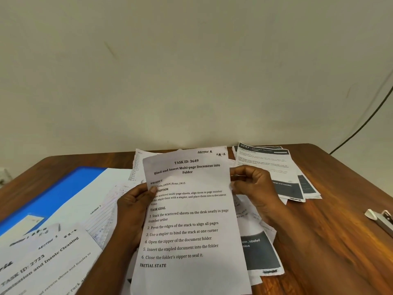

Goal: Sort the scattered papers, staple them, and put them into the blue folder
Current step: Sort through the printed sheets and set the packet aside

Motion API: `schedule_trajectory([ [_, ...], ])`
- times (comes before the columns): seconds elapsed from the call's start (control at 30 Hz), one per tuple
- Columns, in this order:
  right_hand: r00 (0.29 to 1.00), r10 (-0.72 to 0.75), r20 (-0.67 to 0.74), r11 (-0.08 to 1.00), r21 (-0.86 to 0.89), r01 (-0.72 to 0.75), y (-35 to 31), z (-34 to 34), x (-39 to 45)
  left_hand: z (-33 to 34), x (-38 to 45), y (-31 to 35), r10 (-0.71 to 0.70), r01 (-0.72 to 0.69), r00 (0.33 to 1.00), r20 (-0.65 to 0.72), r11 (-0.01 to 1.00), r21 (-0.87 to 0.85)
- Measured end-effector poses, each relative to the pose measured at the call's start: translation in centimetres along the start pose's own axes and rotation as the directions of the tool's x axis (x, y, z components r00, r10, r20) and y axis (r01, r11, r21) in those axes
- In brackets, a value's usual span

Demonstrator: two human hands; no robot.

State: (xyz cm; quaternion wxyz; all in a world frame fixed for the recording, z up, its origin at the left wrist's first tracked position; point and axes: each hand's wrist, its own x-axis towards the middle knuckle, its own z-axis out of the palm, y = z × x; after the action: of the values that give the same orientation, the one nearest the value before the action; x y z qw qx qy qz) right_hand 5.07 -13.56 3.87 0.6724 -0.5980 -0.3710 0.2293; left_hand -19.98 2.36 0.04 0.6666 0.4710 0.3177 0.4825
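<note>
— Where was the sheet marked R-1 [189, 220] at that point?

— Held up off the wooden table [319, 241], between both hands, its long axis running away from the person, heading at the far end. The left hand [136, 201] pinched its left edge — thumb on the printed face, fingers behind. The right hand [253, 186] gripped the right edge at about the same height, fingers curled round the margin.

— And the rest of the papers?

— Scattered. A stack with dark banners [276, 167] lay beyond the right hand near the far edge; another dark-banded sheet [261, 252] sat under the held page on the right; sheets marked with other section numbers [46, 252] lay to the near left, partly over the blue folder [63, 188].

— So which way did the next move point?

— Likely leftward for the folder, which was nearer the left hand. The metal object at the right edge [380, 218] (probably the stapler, though only partly in view) lay well apart from the right hand, on that hand's side. Sorting looked barely begun, I'd judge.
</note>
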Motion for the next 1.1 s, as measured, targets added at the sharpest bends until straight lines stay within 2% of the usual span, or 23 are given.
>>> schedule_trajectory([
  [0.1, 0.996, -0.015, -0.086, 0.976, -0.217, -0.004, 0.8, -0.3, 0.2, -0.3, 0.3, -0.1, -0.014, 0.014, 1.0, -0.006, 1.0, 0.0],
  [0.2, 0.993, -0.015, -0.115, 0.865, -0.499, -0.045, 1.2, -0.7, 0.3, -0.5, 0.4, 0.0, -0.036, 0.036, 0.999, -0.01, 0.998, -0.044],
  [0.27, 0.988, 0.067, -0.137, 0.844, -0.52, -0.129, 1.1, -1.1, 0.2, -0.7, 0.5, 0.1, -0.049, 0.048, 0.999, -0.017, 0.997, -0.054],
  [0.33, 0.977, 0.145, -0.156, 0.87, -0.45, -0.201, 1.3, -1.4, 0.0, -1.0, 0.7, 0.0, -0.056, 0.055, 0.998, -0.021, 0.997, -0.054],
  [0.43, 0.963, 0.202, -0.177, 0.936, -0.253, -0.243, 1.2, -1.6, -0.1, -0.9, 0.7, 0.0, -0.061, 0.06, 0.998, -0.014, 0.997, -0.04],
  [0.53, 0.959, 0.227, -0.171, 0.97, -0.046, -0.238, 0.6, -1.7, 0.3, -0.2, 0.4, -0.1, -0.062, 0.062, 0.998, 0.001, 0.998, -0.021],
  [0.7, 0.971, 0.216, -0.101, 0.955, 0.228, -0.189, -1.0, -1.3, 0.3, 1.0, -0.2, -0.2, -0.055, 0.055, 0.998, 0.041, 0.998, 0.003],
  [0.83, 0.987, 0.154, -0.055, 0.953, 0.272, -0.134, -2.0, -0.8, 0.0, 1.9, -0.9, -0.1, -0.027, 0.028, 0.998, 0.059, 1.0, -0.009],
  [1.1, 0.994, 0.096, -0.057, 0.969, 0.233, -0.08, -2.0, 0.3, -0.4, 1.7, -1.0, -0.2, 0.077, -0.079, 0.995, 0.066, 0.996, 0.031],
])
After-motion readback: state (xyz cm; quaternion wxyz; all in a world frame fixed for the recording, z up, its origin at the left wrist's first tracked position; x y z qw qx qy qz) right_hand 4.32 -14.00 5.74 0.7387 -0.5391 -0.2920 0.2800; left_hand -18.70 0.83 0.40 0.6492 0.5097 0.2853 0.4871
